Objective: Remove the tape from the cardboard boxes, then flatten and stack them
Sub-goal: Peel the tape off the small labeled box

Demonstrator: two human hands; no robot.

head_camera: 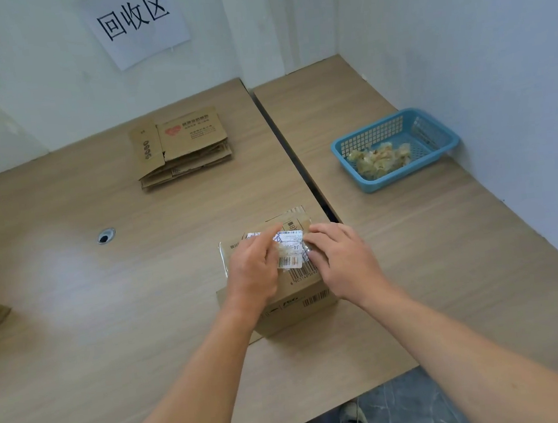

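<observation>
Wood-grain tabletop [73, 301], smooth and hard, could let the box [294, 308] near your edge slide. Your left hand [253, 272] pinches the glossy clear tape [290, 248] and its paper label; your right hand [341, 260], fingers together, presses the lid. Pull too steeply and the thin film may tear, or strip the soft brown card. Flattened boxes [181, 149] lie well beyond, and crumpled wads [380, 161] sit in the blue mesh basket [401, 177].

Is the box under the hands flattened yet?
Not flattened: the box stands full height, its front wall showing, unlike the flat stack farther back.
</observation>
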